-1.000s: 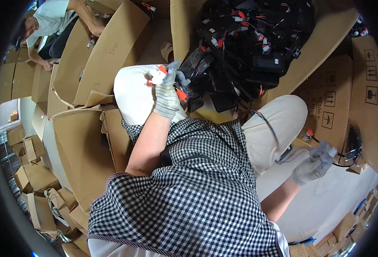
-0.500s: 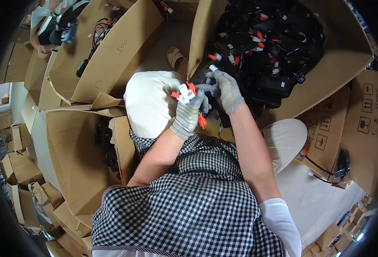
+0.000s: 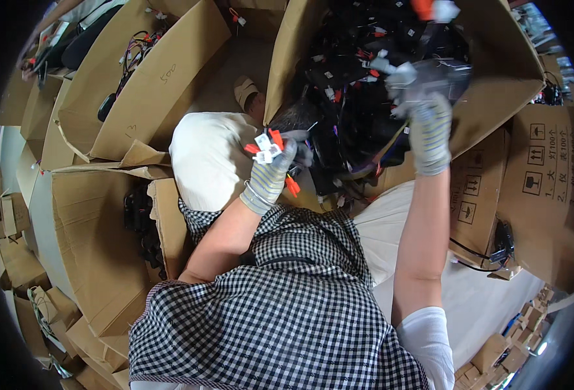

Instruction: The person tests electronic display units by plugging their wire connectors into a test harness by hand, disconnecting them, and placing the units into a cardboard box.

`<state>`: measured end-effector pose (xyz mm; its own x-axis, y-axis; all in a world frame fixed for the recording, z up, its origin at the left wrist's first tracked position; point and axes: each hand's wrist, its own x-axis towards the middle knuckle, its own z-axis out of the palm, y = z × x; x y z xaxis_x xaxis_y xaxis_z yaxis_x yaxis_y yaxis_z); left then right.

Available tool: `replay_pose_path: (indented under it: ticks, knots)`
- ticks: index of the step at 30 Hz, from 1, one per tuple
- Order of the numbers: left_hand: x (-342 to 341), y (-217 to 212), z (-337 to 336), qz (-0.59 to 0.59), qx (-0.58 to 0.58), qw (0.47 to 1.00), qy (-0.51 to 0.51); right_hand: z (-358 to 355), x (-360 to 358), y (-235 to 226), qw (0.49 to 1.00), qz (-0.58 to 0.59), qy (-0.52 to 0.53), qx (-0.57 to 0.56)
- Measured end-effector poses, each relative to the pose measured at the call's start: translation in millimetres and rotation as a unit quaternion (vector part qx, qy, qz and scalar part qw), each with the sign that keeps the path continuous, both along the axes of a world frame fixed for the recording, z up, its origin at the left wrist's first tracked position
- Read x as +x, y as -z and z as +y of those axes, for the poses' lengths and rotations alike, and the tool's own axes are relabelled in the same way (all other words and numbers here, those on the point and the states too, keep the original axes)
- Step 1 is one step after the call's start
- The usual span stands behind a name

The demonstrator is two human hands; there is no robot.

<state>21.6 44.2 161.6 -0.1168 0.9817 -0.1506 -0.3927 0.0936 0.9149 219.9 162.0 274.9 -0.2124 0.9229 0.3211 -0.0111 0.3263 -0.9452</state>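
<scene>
Cardboard boxes (image 3: pixel 144 78) around, wire harnesses (image 3: pixel 365 84) heaped between

Your left hand (image 3: pixel 270 175) holds connectors (image 3: pixel 265 146) over your left knee (image 3: pixel 205 159). Your right hand (image 3: pixel 423 120) reaches into the carton (image 3: pixel 495 78) of cable harnesses (image 3: pixel 365 84) ahead.

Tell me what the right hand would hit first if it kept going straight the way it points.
The right hand points up into the open cardboard box. Straight on, it would most likely meet the heap of black wire harnesses with red and white connectors. It already appears to touch a piece there, though depth is hard to judge.
</scene>
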Motion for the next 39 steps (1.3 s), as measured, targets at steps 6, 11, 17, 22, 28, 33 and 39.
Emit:
replay_pose_path:
  ticks: [6,11,17,22,28,33,39]
  knots:
    - [2,27,14,-0.071,0.059,0.996,0.004,-65,-20,94,0.928,-0.332,-0.107,0.131]
    - [9,8,10,-0.161,-0.006,0.987,0.029,-103,-15,136,0.936,-0.311,-0.150,-0.065]
    - [-9,75,12,0.336,0.131,0.933,-0.007,-117,-9,147,0.947,-0.317,-0.057,0.014]
    - [-5,52,9,0.581,0.314,0.750,0.028,-111,-2,55,0.927,0.032,-0.025,-0.372]
    - [12,28,5,0.149,0.139,0.973,0.111,-105,-15,70,0.908,0.084,-0.062,-0.405]
    - [8,10,0,0.497,0.223,0.832,0.101,-117,-9,91,0.849,0.156,-0.038,-0.504]
    - [3,25,2,0.559,0.327,0.755,0.107,-127,1,119,0.742,0.325,-0.164,-0.563]
